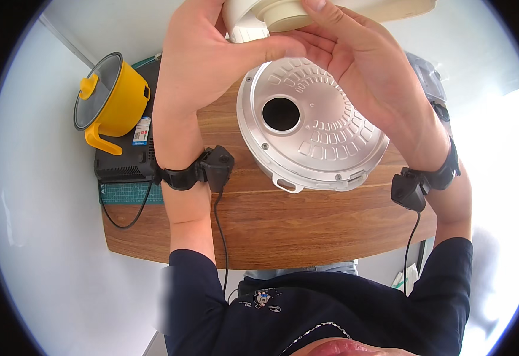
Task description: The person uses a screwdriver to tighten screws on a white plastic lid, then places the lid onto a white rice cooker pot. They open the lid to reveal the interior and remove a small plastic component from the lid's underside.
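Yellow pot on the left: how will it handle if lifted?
The yellow pot is probably stiff: it looks hard-sided and smooth. The glassy lid seems fragile and might slide if tilted. With its handle at one side, lifting could feel lopsided.

I log remotely: white wall [46, 172] at nine o'clock; bright glare [511, 127] near three; wood-grain table [295, 231], curved edge toward six.

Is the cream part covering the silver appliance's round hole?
No, the round hole in the silver appliance shows uncovered, and the right hand holds the cream part near the picture's top.
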Demonstrator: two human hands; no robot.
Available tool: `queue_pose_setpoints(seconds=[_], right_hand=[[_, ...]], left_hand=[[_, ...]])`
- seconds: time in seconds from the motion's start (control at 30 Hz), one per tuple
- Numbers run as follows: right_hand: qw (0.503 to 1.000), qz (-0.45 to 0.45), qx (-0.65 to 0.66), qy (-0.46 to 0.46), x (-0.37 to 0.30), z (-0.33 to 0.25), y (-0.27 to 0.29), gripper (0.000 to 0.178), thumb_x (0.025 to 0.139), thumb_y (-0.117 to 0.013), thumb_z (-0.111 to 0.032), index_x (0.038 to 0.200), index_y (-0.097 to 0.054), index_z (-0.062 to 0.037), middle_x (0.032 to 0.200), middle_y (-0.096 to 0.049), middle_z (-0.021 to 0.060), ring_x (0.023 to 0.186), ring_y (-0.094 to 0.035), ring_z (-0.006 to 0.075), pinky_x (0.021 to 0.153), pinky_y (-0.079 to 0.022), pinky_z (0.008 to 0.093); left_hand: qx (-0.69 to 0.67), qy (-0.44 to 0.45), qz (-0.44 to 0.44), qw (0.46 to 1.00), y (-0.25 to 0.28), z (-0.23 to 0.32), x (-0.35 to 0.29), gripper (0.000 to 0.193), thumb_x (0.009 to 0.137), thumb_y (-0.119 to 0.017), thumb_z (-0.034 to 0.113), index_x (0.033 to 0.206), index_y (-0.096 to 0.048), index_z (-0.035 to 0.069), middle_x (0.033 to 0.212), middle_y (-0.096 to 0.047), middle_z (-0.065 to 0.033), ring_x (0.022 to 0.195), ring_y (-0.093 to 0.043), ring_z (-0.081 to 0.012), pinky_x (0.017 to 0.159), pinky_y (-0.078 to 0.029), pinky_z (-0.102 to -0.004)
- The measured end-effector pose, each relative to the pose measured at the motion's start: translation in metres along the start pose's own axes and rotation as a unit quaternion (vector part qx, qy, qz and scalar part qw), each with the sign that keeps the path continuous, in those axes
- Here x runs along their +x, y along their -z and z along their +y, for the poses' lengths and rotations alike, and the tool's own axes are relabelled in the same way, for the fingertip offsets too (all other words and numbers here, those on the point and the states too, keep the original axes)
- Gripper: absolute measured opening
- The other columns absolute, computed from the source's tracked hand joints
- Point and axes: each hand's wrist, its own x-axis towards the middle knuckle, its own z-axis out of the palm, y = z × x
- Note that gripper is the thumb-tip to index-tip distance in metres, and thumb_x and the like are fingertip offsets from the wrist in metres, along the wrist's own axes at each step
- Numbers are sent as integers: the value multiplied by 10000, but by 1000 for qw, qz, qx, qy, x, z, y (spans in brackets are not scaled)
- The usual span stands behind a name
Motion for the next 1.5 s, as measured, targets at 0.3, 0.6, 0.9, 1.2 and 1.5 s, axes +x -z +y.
queue_pose_setpoints(seconds=[0.3, 0.6, 0.9, 1.2, 1.5], right_hand=[[999, -7, 38, 0, 7, 6, 12, 511, 1079, -575, -343, 1343, -522, 91, 1224, -629, 114, 1102, -624, 155, 1035, -522, 290], [999, 8, 27, -24, 0, 2, 2, 504, 1072, -592, -331, 1320, -546, 106, 1180, -658, 115, 1076, -650, 158, 1013, -544, 277], [998, 35, -53, -6, 6, 8, 11, 508, 1054, -615, -345, 1263, -590, 118, 1156, -674, 129, 1048, -668, 167, 981, -571, 272], [997, 48, -54, 4, -2, 2, -5, 521, 1051, -622, -341, 1274, -571, 126, 1157, -663, 135, 1051, -669, 172, 989, -569, 277], [998, 41, -35, -14, 5, 11, 11, 488, 1058, -617, -268, 1306, -547, 146, 1210, -644, 157, 1098, -669, 191, 998, -585, 284]], left_hand=[[49, -31, 52, 997, -5, -8, 2, 552, 786, -819, -12, 1297, -610, -35, 1162, -712, -121, 1082, -676, -180, 949, -541, -317], [69, -5, 62, 996, -2, -4, 2, 547, 772, -848, 20, 1270, -627, -28, 1140, -720, -111, 1060, -678, -163, 935, -539, -313], [46, -42, 35, 997, 0, -8, 1, 528, 793, -837, 3, 1277, -628, -37, 1148, -721, -105, 1064, -676, -159, 937, -537, -308], [76, -48, 32, 995, 2, -12, 3, 542, 804, -837, 8, 1297, -620, -45, 1154, -718, -120, 1074, -673, -175, 944, -538, -322], [25, -22, -3, 999, 2, -11, -1, 454, 888, -802, 83, 1287, -624, -39, 1165, -715, -125, 1074, -673, -181, 937, -545, -329]])
